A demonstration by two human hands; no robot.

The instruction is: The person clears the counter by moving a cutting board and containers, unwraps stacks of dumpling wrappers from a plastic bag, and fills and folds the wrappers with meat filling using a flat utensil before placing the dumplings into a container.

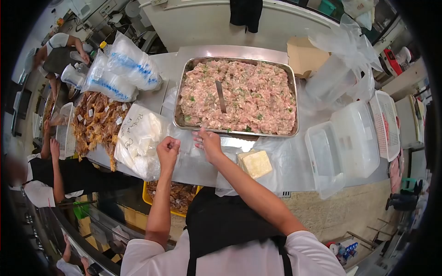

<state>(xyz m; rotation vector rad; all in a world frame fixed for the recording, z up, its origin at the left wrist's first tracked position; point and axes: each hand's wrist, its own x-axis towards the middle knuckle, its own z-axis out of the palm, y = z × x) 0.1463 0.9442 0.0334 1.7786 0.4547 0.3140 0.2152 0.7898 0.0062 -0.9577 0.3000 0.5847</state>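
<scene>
A large metal tray [177, 120] full of minced meat with green bits [258, 99] sits on the metal table, and a dark flat tool [221, 96] lies in the meat. Just below the tray's lower left corner is my left hand [168, 151], its fingers curled together; whatever they hold is too small to make out. My right hand [208, 143] is beside it at the tray's near edge, fingers partly spread, with nothing visible in them. A stack of pale square wrappers [255, 163] rests on plastic sheeting to the right of my right hand.
At left are a white plastic bag with writing [138, 133], brown meat pieces [99, 119] and bagged cups [133, 60]. Clear plastic containers [324, 156] and a white basket [386, 124] stand at right. Co-workers are at the left. A yellow crate [146, 193] is below the table.
</scene>
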